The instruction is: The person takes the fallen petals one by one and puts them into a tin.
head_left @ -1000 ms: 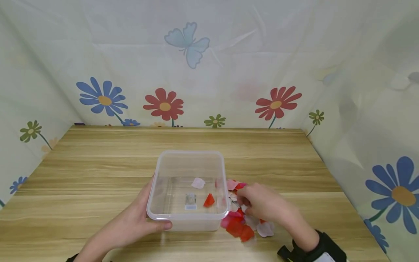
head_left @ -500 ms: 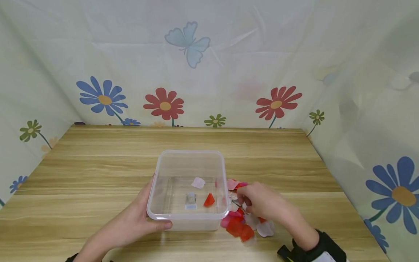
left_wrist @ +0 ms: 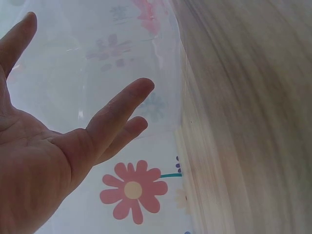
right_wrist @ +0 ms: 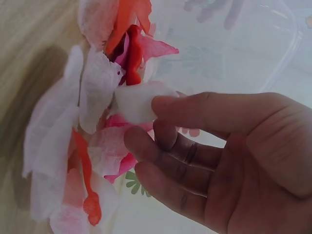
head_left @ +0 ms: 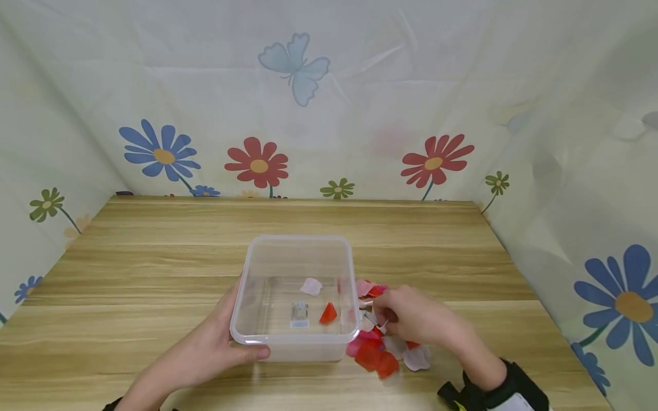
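Note:
A clear plastic container (head_left: 295, 341) stands on the table, its top uncovered. My left hand (head_left: 216, 342) rests against its left side, thumb along the front wall; in the left wrist view the fingers (left_wrist: 119, 107) are straight and spread beside the plastic. Over a pile of artificial petals (head_left: 377, 357) right of the container is my right hand (head_left: 416, 319). Its thumb and index finger pinch a white petal (right_wrist: 136, 103), clearest in the right wrist view. Inside the container I see a pale pink petal (head_left: 311, 286), a red petal (head_left: 329, 313) and a small clear rectangular thing (head_left: 300, 315).
Light wood grain covers the table (head_left: 154, 240). A white sheet (head_left: 360, 85) printed with flowers and a butterfly hangs behind it and along both sides. A black strap (head_left: 506, 388) with a device circles my right wrist.
Among the petals, my right hand's fingers have shifted slightly, and the right wrist has moved a little to the right. My left hand and the container stay in place.

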Motion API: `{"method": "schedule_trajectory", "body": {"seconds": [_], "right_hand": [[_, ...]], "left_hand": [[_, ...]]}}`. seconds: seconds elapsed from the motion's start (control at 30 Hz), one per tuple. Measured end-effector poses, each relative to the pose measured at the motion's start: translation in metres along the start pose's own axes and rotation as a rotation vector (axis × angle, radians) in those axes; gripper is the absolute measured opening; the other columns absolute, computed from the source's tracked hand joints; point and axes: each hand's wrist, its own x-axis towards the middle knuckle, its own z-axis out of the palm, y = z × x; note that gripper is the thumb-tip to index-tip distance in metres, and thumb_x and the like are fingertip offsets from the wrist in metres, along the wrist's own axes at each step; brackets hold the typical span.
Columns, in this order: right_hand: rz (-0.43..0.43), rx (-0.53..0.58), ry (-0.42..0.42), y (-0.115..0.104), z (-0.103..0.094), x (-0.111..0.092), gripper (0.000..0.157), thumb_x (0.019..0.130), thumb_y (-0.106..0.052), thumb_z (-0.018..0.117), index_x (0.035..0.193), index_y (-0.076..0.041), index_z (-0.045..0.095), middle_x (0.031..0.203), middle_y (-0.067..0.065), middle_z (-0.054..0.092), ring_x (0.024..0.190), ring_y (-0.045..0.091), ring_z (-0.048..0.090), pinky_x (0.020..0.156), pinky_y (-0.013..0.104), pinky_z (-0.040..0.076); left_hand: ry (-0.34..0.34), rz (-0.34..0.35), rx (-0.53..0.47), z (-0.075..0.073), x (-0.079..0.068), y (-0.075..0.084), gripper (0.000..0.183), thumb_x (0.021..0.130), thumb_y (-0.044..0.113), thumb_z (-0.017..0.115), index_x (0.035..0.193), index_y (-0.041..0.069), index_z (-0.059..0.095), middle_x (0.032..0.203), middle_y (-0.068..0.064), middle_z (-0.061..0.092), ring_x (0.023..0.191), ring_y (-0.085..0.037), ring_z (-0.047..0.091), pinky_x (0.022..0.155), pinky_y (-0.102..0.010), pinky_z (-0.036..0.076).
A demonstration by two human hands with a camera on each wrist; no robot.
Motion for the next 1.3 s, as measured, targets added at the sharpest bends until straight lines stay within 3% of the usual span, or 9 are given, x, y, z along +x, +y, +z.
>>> {"method": "schedule_trajectory", "body": {"seconds": [0.33, 0.57, 0.77, 1.03, 1.3], "right_hand": [[0.017, 0.075, -0.02, 0.001, -0.008, -0.003, 0.016, 0.085, -0.002, 0.072, 0.085, -0.015, 0.062, 0.076, -0.009, 0.051, 0.07, 0.011, 0.05, 0.059, 0.019, 0.042], [-0.024, 0.128, 0.049, 0.002, -0.014, -0.004, 0.017, 0.085, 0.0, 0.07, 0.084, -0.016, 0.062, 0.074, -0.014, 0.053, 0.07, 0.009, 0.052, 0.063, 0.02, 0.047], [-0.062, 0.149, 0.156, -0.001, -0.016, -0.002, 0.018, 0.084, 0.001, 0.072, 0.083, -0.015, 0.063, 0.076, -0.014, 0.055, 0.07, 0.008, 0.054, 0.065, 0.022, 0.05], [-0.102, 0.208, 0.391, -0.009, -0.02, -0.003, 0.023, 0.082, 0.004, 0.076, 0.089, -0.014, 0.064, 0.085, -0.013, 0.06, 0.079, 0.007, 0.063, 0.074, 0.026, 0.054], [-0.182, 0.188, 0.604, -0.019, -0.023, -0.005, 0.03, 0.078, 0.008, 0.079, 0.092, -0.015, 0.066, 0.089, -0.014, 0.061, 0.08, 0.005, 0.064, 0.073, 0.025, 0.054]], "left_hand": [[-0.004, -0.03, -0.002, 0.0, 0.0, 0.001, 0.124, 0.072, 0.033, 0.089, 0.159, 0.03, 0.0, 0.154, 0.003, 0.02, 0.127, -0.028, 0.04, 0.098, -0.031, 0.041], [-0.001, -0.026, 0.001, 0.0, 0.0, 0.001, 0.123, 0.073, 0.026, 0.089, 0.158, 0.033, 0.001, 0.153, 0.003, 0.022, 0.126, -0.028, 0.041, 0.098, -0.032, 0.041], [-0.003, -0.028, -0.013, 0.0, -0.001, 0.002, 0.123, 0.073, 0.026, 0.089, 0.158, 0.033, 0.001, 0.152, 0.004, 0.023, 0.125, -0.029, 0.042, 0.097, -0.032, 0.041], [-0.002, -0.025, 0.002, 0.0, -0.001, 0.001, 0.122, 0.073, 0.032, 0.088, 0.159, 0.029, 0.001, 0.154, 0.002, 0.022, 0.127, -0.027, 0.04, 0.097, -0.031, 0.041], [-0.001, -0.023, 0.007, 0.0, -0.002, 0.001, 0.12, 0.074, 0.034, 0.088, 0.159, 0.029, 0.003, 0.151, 0.007, 0.024, 0.126, -0.027, 0.042, 0.097, -0.031, 0.041]]}}
